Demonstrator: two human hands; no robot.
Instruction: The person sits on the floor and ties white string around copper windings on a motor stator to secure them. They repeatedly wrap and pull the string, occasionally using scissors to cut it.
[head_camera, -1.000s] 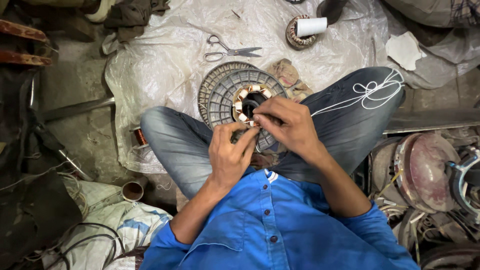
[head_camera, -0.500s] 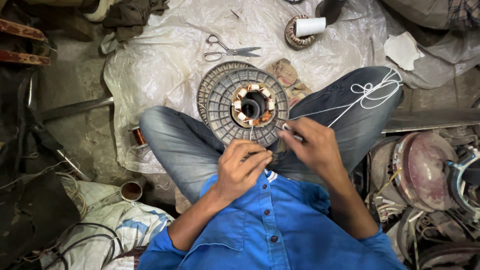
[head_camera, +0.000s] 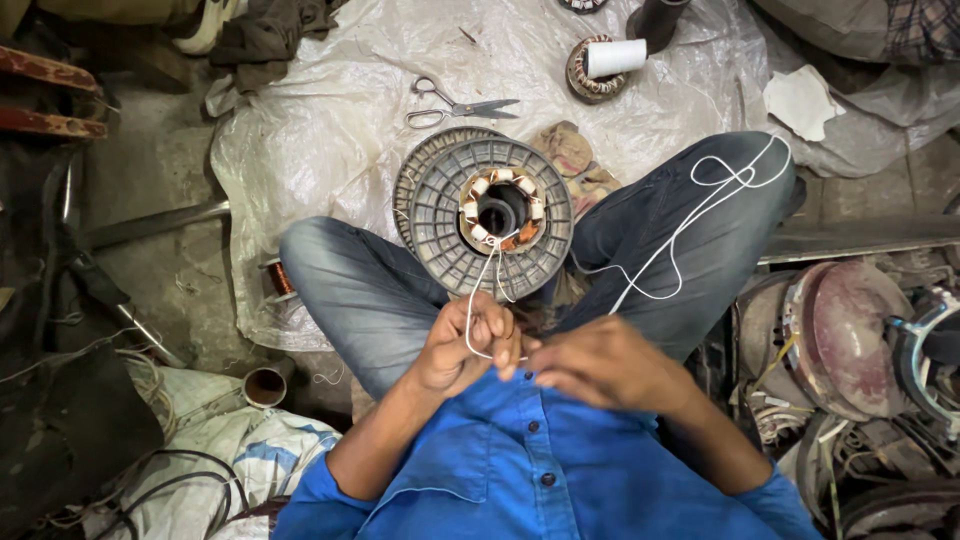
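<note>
We count two hands (head_camera: 470, 345) at work, one grey motor housing (head_camera: 493, 215) ringed with coils, one white cord (head_camera: 690, 215), one pair of scissors (head_camera: 460, 103), one white thread spool (head_camera: 615, 57), one small copper wire reel (head_camera: 279, 279), and one clear plastic sheet (head_camera: 330, 130).

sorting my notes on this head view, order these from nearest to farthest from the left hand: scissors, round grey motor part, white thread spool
1. Round grey motor part, just beyond the left hand, between the knees.
2. Scissors, farther out on the plastic sheet.
3. White thread spool, farthest, at the top towards the right.
</note>
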